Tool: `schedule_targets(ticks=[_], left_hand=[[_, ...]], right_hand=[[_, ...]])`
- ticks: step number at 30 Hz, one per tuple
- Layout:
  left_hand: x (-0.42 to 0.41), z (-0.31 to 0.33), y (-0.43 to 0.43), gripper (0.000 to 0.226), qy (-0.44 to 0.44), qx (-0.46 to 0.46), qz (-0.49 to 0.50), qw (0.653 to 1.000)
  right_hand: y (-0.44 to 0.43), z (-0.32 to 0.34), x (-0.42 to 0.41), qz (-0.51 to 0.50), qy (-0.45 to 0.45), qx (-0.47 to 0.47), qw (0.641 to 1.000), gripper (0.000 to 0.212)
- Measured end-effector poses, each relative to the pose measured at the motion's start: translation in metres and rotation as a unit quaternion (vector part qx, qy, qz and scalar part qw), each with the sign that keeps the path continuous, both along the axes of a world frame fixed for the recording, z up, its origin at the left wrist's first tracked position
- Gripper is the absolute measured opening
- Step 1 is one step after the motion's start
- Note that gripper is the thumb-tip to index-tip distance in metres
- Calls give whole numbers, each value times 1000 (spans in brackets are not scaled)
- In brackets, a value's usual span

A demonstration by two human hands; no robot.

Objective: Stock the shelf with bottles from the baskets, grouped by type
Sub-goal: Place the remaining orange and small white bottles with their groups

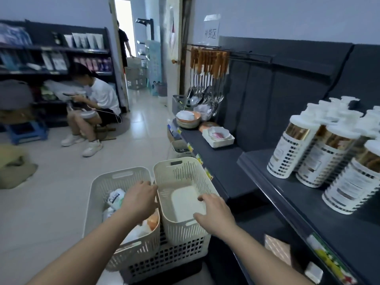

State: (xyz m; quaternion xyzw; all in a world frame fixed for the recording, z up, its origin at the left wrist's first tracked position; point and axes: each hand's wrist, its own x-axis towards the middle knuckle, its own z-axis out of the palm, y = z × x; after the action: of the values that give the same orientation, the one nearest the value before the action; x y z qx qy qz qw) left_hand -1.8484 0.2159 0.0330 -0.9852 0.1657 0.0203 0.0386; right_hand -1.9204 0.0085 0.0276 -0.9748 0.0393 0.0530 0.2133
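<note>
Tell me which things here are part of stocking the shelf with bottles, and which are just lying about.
Part of the job:
- cream slotted plastic basket holding goods
- empty cream slotted plastic basket
- white pump bottles with gold labels
- dark grey shelf
- left hand, right hand

Lying about:
- hanging wooden-handled steel ladles
- stack of bowls
- blue plastic stool

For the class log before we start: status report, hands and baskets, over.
Left hand at the rim between baskets, grip unclear. Right hand open over empty right basket. Left basket holds stock. Nothing blocking.
</note>
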Motion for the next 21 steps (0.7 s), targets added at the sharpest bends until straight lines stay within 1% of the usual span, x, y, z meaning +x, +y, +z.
schedule_targets(ticks=[8,11,14,18,21], left_hand=[[61,-45,77,41,48,6,34,998],[73,-66,97,38,82,1,59,995],[85,-87,111,36,111,-6,82,990],[99,-111,117,38,136,4,103,985],[108,-130,114,42,166,-5,122,979]], right_hand=[[78,-30,75,36,29,10,999,48],[99,-44,94,51,53,16,997,51],[113,-60,114,74,75,7,994,47],[125,-85,141,154,123,-35,980,44],[131,-109,158,243,158,-107,951,40]])
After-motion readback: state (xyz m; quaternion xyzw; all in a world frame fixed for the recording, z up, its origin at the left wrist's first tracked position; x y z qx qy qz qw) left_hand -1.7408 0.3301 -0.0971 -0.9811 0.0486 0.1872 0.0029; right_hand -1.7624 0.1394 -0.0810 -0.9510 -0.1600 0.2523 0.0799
